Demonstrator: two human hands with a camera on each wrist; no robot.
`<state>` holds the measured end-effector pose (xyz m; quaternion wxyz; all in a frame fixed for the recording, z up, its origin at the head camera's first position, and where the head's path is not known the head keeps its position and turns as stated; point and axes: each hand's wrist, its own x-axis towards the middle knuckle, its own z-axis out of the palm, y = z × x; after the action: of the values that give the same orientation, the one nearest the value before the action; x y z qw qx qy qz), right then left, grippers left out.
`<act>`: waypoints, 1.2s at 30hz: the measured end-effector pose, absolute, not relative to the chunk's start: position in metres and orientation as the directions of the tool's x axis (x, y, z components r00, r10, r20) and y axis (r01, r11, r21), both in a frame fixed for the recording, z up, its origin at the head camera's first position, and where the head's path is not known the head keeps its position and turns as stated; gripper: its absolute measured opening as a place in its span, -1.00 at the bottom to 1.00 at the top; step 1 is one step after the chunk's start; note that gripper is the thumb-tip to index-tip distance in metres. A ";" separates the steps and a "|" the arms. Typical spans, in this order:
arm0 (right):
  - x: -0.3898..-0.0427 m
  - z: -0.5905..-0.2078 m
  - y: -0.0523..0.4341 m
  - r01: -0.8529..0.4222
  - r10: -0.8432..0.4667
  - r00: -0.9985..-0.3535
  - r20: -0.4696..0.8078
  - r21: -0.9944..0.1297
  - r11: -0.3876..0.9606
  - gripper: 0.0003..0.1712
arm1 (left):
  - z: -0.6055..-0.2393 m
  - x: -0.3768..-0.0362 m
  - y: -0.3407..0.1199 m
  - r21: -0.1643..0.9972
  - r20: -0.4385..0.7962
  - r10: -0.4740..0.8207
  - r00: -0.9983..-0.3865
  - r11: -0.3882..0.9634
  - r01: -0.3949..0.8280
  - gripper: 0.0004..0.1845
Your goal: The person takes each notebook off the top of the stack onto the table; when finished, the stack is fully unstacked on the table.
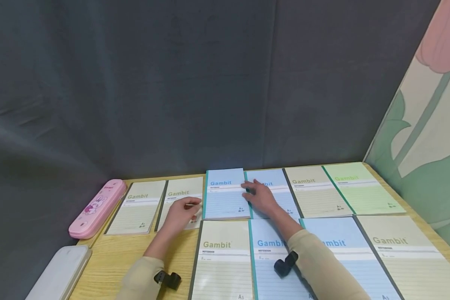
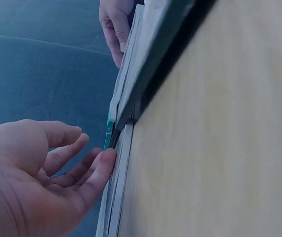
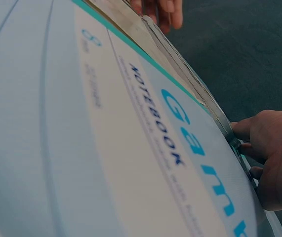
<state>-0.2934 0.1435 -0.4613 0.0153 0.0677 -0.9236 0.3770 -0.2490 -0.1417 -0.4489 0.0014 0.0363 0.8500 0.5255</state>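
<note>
A blue Gambit notebook (image 1: 225, 204) with a teal spine lies in the back row, between my two hands. My left hand (image 1: 182, 213) is over a beige notebook (image 1: 177, 193), just left of that blue one. In the left wrist view, the loosely bent fingers of my left hand (image 2: 47, 173) reach the notebook edges by a teal spine (image 2: 109, 132). On the other side, my right hand (image 1: 261, 198) has its fingertips at the blue notebook's right edge and partly covers a second blue notebook (image 1: 277, 175). Its fingers are relaxed in the right wrist view.
Another beige notebook (image 1: 136, 212) lies at the back left; a beige (image 1: 315, 189) and a green one (image 1: 361, 191) are at the back right. Several larger notebooks fill the front row. A pink pencil case (image 1: 97, 208) and a white case (image 1: 60, 271) line the table's left edge.
</note>
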 end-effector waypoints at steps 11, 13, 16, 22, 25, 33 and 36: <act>-0.293 -0.461 0.142 -0.128 -0.109 -0.991 0.072 -0.694 0.709 -0.54 | -0.448 -0.275 -0.122 0.896 -0.030 0.039 -0.999 0.445 -0.010 -0.65; -0.293 -0.461 0.142 -0.128 -0.108 -0.991 0.072 -0.694 0.708 -0.54 | -0.447 -0.278 -0.120 0.900 -0.048 0.039 -0.998 0.434 -0.027 -0.63; -0.293 -0.461 0.142 -0.124 -0.107 -0.992 0.068 -0.698 0.706 -0.54 | -0.445 -0.281 -0.118 0.898 -0.059 0.046 -0.997 0.440 -0.033 -0.61; -0.292 -0.460 0.143 -0.128 -0.104 -0.992 0.077 -0.694 0.708 -0.53 | -0.445 -0.288 -0.112 0.860 -0.065 0.063 -0.996 0.509 -0.024 -0.50; -0.292 -0.459 0.143 -0.138 -0.109 -0.990 0.086 -0.697 0.704 -0.52 | -0.445 -0.289 -0.110 0.838 -0.054 0.051 -0.997 0.546 -0.018 -0.46; -0.293 -0.462 0.145 -0.163 -0.123 -0.987 0.107 -0.695 0.700 -0.49 | -0.446 -0.289 -0.109 0.824 -0.022 0.010 -1.000 0.567 -0.012 -0.48; -0.292 -0.461 0.144 -0.161 -0.127 -0.987 0.101 -0.698 0.698 -0.48 | -0.447 -0.289 -0.111 0.850 -0.037 -0.006 -0.999 0.526 -0.034 -0.52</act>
<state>-0.2921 0.1439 -0.4614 0.0226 0.0780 -0.9211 0.3808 -0.2885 -0.1114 -0.4472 0.0147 -0.0115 0.8733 0.4868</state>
